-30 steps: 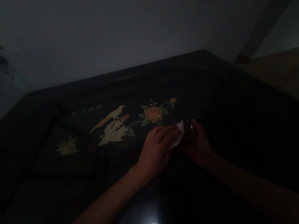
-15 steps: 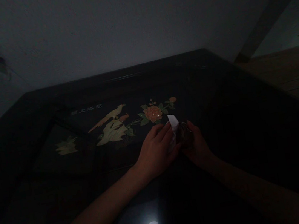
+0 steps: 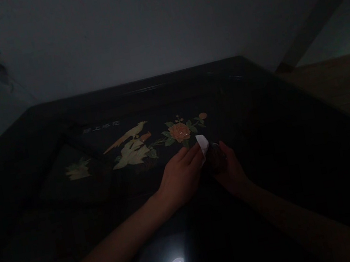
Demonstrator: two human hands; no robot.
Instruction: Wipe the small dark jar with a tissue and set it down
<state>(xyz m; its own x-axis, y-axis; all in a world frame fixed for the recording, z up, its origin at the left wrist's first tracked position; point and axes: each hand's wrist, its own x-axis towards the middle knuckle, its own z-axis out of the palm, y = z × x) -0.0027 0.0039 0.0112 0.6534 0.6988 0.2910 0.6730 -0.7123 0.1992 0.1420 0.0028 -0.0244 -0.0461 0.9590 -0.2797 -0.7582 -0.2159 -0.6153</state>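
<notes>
Well, in the head view, the left hand (image 3: 180, 175) grips a white tissue (image 3: 203, 143) at its two o'clock, and the right hand (image 3: 234, 166) curls around a dark object (image 3: 217, 160), too dim to name, at the tissue's five o'clock. On the black desk (image 3: 140, 85), a flower (image 3: 180, 132) decoration sits at the left hand's twelve o'clock, a bird (image 3: 131, 132) at ten.

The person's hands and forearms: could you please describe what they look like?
The left hand and right hand are ungloved, and the left forearm and right forearm look bare, with no watch or bracelet visible. It is too dim to rule out rings or a sleeve edge.
</notes>
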